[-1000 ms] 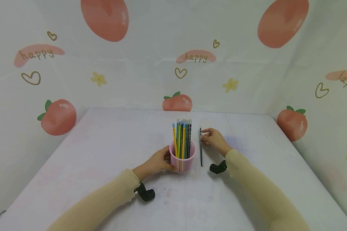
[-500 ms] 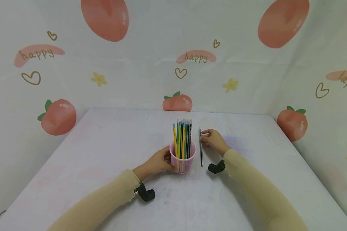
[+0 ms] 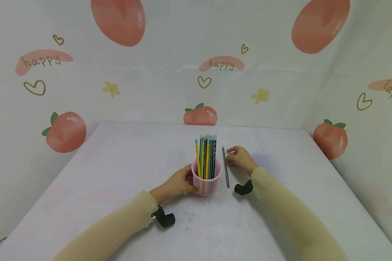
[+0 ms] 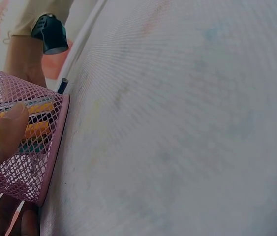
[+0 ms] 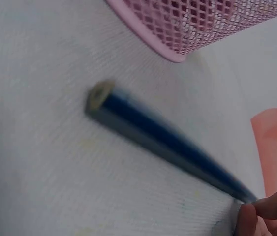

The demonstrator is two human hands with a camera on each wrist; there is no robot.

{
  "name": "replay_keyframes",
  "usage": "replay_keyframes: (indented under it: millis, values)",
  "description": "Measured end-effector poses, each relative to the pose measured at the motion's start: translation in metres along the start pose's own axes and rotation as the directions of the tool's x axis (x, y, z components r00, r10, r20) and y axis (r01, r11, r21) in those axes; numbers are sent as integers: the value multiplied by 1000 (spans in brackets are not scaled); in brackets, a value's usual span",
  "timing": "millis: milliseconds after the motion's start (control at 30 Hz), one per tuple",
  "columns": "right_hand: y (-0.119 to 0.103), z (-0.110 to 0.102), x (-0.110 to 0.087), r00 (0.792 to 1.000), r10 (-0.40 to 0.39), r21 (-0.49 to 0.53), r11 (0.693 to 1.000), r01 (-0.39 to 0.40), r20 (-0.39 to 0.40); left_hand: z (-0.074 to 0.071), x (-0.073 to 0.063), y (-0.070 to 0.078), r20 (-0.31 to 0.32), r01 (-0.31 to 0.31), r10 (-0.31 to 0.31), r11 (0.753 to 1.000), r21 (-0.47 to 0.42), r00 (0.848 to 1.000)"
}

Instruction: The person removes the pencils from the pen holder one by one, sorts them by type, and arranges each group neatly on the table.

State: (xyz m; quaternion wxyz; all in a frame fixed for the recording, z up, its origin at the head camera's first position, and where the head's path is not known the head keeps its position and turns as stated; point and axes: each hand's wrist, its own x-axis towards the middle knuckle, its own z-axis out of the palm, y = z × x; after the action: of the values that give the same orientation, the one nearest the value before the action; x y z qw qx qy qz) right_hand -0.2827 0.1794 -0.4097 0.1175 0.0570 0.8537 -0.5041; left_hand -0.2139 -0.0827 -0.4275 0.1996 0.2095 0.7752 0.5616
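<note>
My left hand (image 3: 176,185) grips the side of a pink mesh pencil cup (image 3: 206,186), thumb in front and fingers behind. The cup stands upright with several pencils (image 3: 202,159) in it, yellow, green and dark. In the left wrist view, the thumb (image 4: 5,132) lies across the mesh. Right of the cup is a single dark blue pencil (image 3: 226,170), its flat unsharpened end (image 5: 101,96) near the right wrist camera. Beside its upper part, my right hand (image 3: 241,159) has its fingers loosely bent, fingertips right at the pencil, with a narrow gap showing in the head view.
A white cloth-like cover with faint stains spreads over the table (image 3: 124,156). Behind and at both sides rise white sheets (image 3: 170,90) printed with peaches, hearts and flowers. Each wrist carries a small black camera (image 3: 164,218).
The single pencil's far end has shifted left and slightly down, away from the right fingers, while its near end stays put. My right hand has moved slightly left; the left hand and cup stay still.
</note>
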Motion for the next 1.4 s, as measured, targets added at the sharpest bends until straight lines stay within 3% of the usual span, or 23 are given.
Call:
replay_keyframes:
  millis: [267,1400]
  values:
    - [3,1,2,1000,-12,-51,999,11,-3,0,-1,1,-2,7,-7,1000,-10,1000]
    - [4,1,2,1000,-1,-42,999,0,-8,0,-1,3,10,12,-12,1000,5,1000]
